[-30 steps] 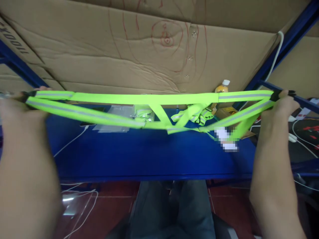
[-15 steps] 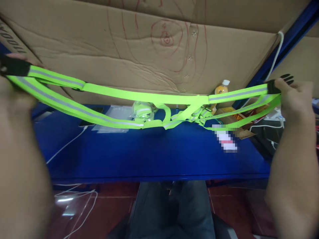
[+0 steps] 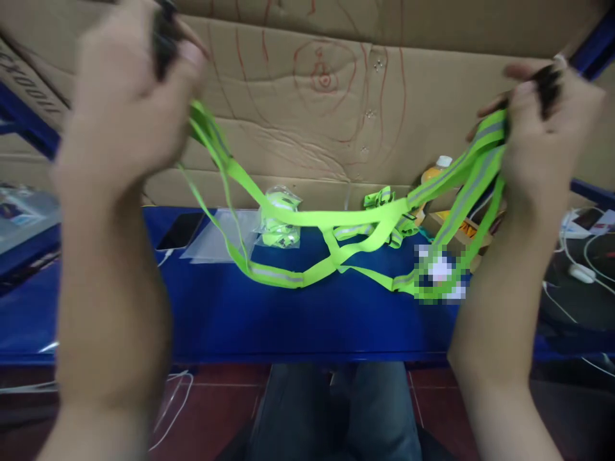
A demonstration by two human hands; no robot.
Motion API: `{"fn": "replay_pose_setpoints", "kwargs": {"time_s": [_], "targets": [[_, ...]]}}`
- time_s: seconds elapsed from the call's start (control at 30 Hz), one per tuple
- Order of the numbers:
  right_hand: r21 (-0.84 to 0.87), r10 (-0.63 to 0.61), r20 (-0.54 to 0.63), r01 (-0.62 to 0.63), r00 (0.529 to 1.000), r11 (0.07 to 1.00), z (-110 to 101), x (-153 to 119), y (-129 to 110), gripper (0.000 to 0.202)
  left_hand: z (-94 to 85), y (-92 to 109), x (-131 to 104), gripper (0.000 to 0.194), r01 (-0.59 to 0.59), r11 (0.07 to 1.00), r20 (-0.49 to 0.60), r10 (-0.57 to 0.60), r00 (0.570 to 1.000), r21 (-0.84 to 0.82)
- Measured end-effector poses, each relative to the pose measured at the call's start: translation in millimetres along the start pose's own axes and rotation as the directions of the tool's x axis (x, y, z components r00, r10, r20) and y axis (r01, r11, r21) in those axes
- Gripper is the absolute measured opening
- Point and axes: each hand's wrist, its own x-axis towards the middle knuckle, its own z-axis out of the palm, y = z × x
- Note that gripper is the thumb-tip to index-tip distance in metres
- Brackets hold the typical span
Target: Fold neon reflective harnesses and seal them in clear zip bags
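Observation:
A neon-green reflective harness [image 3: 358, 219] with grey stripes hangs in a sagging loop between my two hands, above the blue table [image 3: 307, 326]. My left hand [image 3: 139, 96], blurred at the upper left, is closed around a black end part of it. At the upper right my right hand [image 3: 548, 121] grips the other black end, and several green straps drop from below its fingers. Behind the harness, a clear bag [image 3: 280, 221] with folded green strap material lies on the table. More bundled green straps [image 3: 403, 225] rest to its right, partly covered by the harness.
Cardboard [image 3: 230, 115] with red drawn lines stands behind the table. A black phone [image 3: 180, 232] on a white cable and clear plastic sleeves [image 3: 223, 237] lie at the left. An orange bottle [image 3: 436, 169] and an open carton [image 3: 473, 237] stand at the right, near cables.
Both hands have come closer together, the left one moving up and rightward. The harness, stretched nearly straight before, now droops lower in the middle.

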Motion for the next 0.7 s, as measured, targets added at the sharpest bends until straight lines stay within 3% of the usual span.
{"fn": "replay_pose_setpoints", "kwargs": {"time_s": [0.03, 0.1, 0.2, 0.3, 0.4, 0.5, 0.7], "targets": [[-0.165, 0.014, 0.07, -0.002, 0.997, 0.986, 12, -5, -8, 0.03, 1.4, 25, -4, 0.046, -0.063, 0.998, 0.111, 0.064, 0.992, -0.015], [-0.403, 0.035, 0.231, 0.063, 0.972, 0.913, 40, -15, -23, 0.021, 13.6, 62, -11, 0.036, -0.099, 0.993, 0.233, 0.112, 0.966, -0.068], [-0.409, 0.06, 0.454, 0.148, 0.889, 0.9, 80, -34, -37, 0.012, 44.7, 86, -21, 0.035, -0.17, 0.968, 0.295, 0.219, 0.93, -0.184], [-0.388, 0.036, 0.573, 0.232, 0.819, 0.892, 110, -54, -43, 0.021, 66.9, 94, -28, 0.038, -0.201, 0.938, 0.284, 0.281, 0.917, -0.282], [-0.42, 0.059, 0.63, 0.276, 0.774, 0.864, 128, -67, -47, 0.033, 69.9, 103, -31, 0.035, -0.161, 0.94, 0.34, 0.263, 0.903, -0.299], [-0.45, 0.072, 0.64, 0.297, 0.765, 0.842, 139, -71, -50, 0.037, 67.7, 113, -33, 0.034, -0.099, 0.96, 0.402, 0.201, 0.893, -0.26], [-0.499, 0.092, 0.596, 0.279, 0.797, 0.82, 145, -71, -44, 0.042, 82.5, 115, -37, 0.029, -0.057, 0.959, 0.296, 0.142, 0.945, -0.278]]}}
